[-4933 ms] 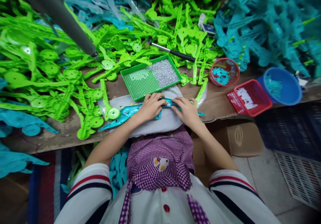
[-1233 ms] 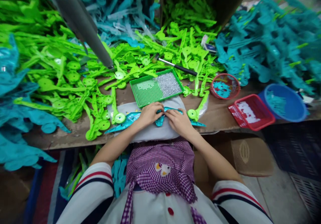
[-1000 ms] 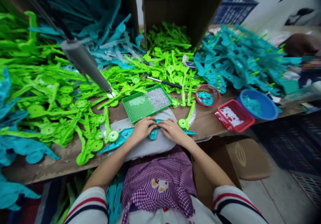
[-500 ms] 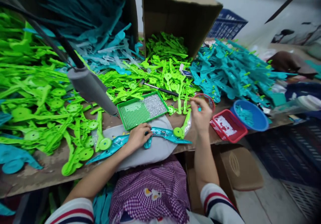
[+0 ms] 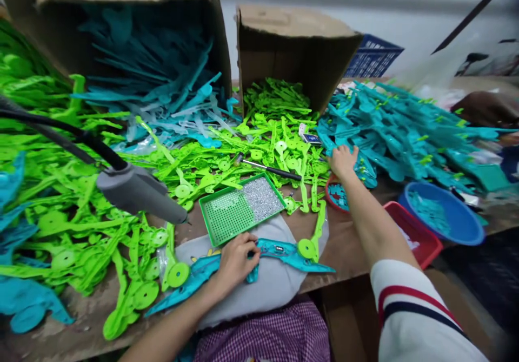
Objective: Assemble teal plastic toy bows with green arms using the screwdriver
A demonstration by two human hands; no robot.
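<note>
A long teal plastic shell (image 5: 279,251) lies across a grey cloth pad (image 5: 267,291) in front of me. My left hand (image 5: 239,259) is closed around its middle, fingers curled by the short stub below; what the fingertips pinch is hidden. My right hand (image 5: 344,162) is stretched out to the near edge of a heap of teal plastic parts (image 5: 389,124), fingers apart, just behind a small round red basket (image 5: 334,194) of small blue pieces. A green plastic arm with a round disc (image 5: 307,248) rests against the shell's right end.
Beyond the pad stands a green tray (image 5: 227,216) with small metal pieces. A hammer (image 5: 279,172) lies on loose green parts. A grey-tipped tool (image 5: 138,191) hangs at left. Right are a red tray (image 5: 430,248) and blue basin (image 5: 466,224). Cardboard boxes (image 5: 292,24) stand behind.
My right hand has moved forward and to the right, from beside the round basket to the teal heap. My left hand stays on the shell. The view has tilted up.
</note>
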